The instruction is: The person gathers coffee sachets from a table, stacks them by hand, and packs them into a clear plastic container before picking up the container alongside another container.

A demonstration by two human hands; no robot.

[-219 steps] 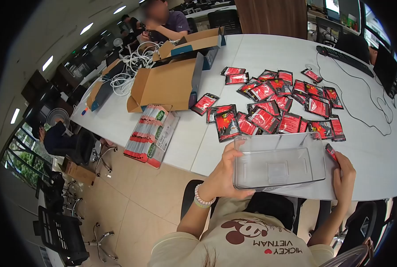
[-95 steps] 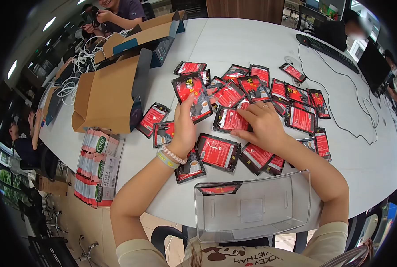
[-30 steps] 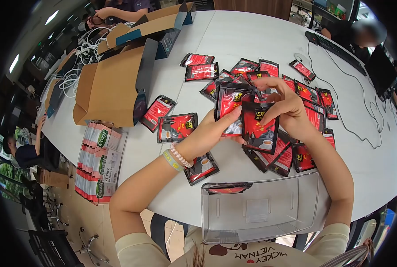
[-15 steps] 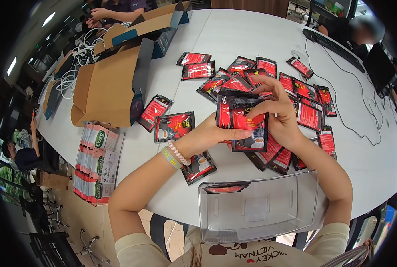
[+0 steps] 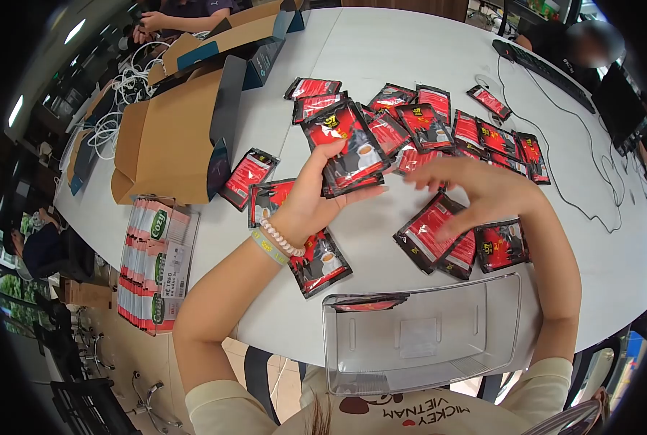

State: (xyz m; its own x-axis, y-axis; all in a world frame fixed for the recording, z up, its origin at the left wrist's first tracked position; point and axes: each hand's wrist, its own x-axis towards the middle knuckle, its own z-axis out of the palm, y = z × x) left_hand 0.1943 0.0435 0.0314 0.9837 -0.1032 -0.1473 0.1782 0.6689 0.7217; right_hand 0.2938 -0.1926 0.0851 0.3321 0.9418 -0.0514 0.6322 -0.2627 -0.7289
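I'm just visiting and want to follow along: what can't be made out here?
All in the head view:
How many sachets the left hand holds: the front one covers the rest.
Right hand: fingertips blurred.
Person at upper left: head cut off by the top edge.
Fine print on the sachets: too small.

Red-black packet [image 5: 349, 148]: "G7". Clear box [image 5: 153, 264] of sachets: "Cozy", 3 times; its white label [image 5: 173, 270]: "KE TREO", smaller print unclear. Shirt [image 5: 381, 417], upside down: "MICKEY", "VIETNAM".
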